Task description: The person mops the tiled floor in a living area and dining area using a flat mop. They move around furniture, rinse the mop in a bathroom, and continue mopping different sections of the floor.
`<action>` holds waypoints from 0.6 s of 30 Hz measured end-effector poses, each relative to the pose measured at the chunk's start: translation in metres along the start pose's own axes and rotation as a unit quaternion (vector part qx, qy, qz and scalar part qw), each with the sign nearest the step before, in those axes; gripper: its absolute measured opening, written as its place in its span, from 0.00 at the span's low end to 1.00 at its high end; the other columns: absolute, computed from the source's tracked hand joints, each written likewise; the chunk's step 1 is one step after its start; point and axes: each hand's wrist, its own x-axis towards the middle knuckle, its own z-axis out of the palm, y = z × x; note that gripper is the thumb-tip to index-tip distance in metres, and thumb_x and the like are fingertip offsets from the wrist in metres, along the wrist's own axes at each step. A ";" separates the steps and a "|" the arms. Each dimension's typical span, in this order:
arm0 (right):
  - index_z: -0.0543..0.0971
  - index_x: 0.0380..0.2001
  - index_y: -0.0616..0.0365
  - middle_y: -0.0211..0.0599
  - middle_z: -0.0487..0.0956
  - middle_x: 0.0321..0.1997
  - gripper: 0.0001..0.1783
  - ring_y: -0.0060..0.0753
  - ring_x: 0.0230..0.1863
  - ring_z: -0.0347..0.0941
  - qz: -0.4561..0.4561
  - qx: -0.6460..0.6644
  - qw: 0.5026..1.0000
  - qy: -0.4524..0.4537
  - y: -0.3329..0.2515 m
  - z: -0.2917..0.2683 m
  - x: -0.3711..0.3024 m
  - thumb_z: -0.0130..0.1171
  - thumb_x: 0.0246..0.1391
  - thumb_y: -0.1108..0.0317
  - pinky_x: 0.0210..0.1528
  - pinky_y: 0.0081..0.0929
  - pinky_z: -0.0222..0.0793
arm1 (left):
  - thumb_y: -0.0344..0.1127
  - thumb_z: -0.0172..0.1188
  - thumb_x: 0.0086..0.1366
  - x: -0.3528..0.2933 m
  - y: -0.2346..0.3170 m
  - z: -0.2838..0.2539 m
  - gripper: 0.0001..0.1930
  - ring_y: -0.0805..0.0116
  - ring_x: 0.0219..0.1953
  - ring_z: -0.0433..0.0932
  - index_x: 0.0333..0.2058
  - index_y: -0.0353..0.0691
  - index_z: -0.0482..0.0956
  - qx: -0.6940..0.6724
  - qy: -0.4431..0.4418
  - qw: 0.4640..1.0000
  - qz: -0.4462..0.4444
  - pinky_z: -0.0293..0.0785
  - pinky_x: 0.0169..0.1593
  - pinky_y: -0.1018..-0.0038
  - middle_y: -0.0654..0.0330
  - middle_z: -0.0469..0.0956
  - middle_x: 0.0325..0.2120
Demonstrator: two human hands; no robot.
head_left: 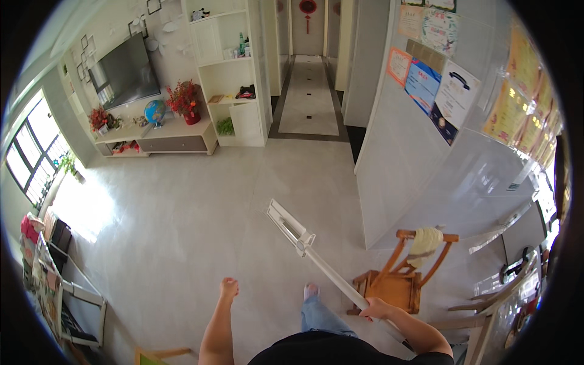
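My right hand [376, 309] is wrapped round the white pole of a flat mop [331, 274]. The pole slants forward and left from my right side, ending in a narrow rectangular frame head [286, 222] over the grey floor. Whether the head touches the floor I cannot tell. To the left, my left hand [229, 288] is held out in front of me with its fingers curled closed, and nothing shows in it. One foot [311, 291] in a light slipper or sock steps forward between my hands.
A wooden chair [401, 286] with a pale cloth [426, 242] over its back stands right of the pole. Further right are a wall corner and a table. A TV cabinet [173, 143] and white shelves [234, 79] line the far side, beside a hallway [309, 97]. Furniture stands left.
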 end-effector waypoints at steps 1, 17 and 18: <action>0.67 0.25 0.67 0.34 0.68 0.13 0.13 0.23 0.12 0.65 -0.005 -0.022 1.000 0.008 -0.018 -0.016 0.025 0.56 0.33 0.72 0.14 0.20 0.61 | 0.27 0.48 0.46 0.020 0.040 0.017 0.08 0.73 0.13 0.66 0.28 0.41 0.65 0.008 0.007 1.000 0.023 0.64 0.14 0.78 0.62 0.67 0.14; 0.65 0.27 0.67 0.35 0.66 0.15 0.12 0.23 0.14 0.63 -0.005 0.141 0.989 -0.045 -0.290 -0.303 0.325 0.54 0.37 0.76 0.15 0.21 0.60 | 0.40 0.48 0.47 0.202 0.104 0.073 0.11 0.61 0.17 0.68 0.19 0.37 0.68 0.271 -0.123 0.939 -0.173 0.65 0.22 0.66 0.57 0.68 0.12; 0.65 0.27 0.67 0.35 0.66 0.15 0.12 0.23 0.14 0.63 -0.002 0.154 0.987 -0.048 -0.303 -0.321 0.344 0.54 0.37 0.75 0.15 0.21 0.60 | 0.40 0.47 0.48 0.218 0.125 0.064 0.12 0.61 0.16 0.68 0.18 0.36 0.68 0.356 -0.159 0.920 -0.026 0.65 0.22 0.67 0.56 0.68 0.12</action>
